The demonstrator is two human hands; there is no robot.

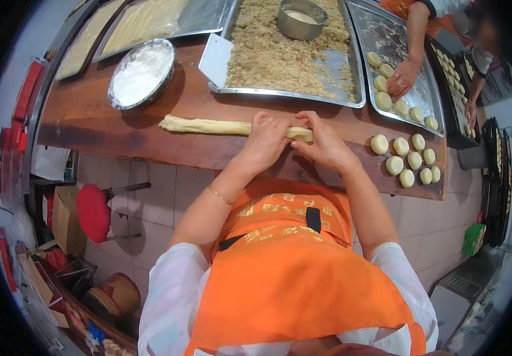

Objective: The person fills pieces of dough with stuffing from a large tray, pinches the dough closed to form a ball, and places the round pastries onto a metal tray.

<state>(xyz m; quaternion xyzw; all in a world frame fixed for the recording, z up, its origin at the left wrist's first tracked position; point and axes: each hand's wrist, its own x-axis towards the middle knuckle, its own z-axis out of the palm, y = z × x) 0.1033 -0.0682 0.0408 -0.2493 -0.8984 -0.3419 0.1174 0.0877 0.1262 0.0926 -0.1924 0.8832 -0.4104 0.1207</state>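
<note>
A long pale dough rope [208, 126] lies along the near side of the wooden table [125, 140]. My left hand [266, 139] is closed over it right of its middle, fingers curled around the dough. At the rope's right end, my right hand [325, 145] grips the dough between thumb and fingers. The two hands nearly meet, and a short stretch of dough shows between them. Several round, flattened dough balls [414, 160] sit on the table to the right of my right hand.
Beyond my hands, a metal tray [285, 94] holds crumbly filling, a white scraper [215, 59] and a round metal container [301, 21]. A bowl of white flour [141, 76] stands left. At right, a co-worker's hand [404, 78] touches dough balls in another tray [380, 110]. A red stool [93, 212] is below left.
</note>
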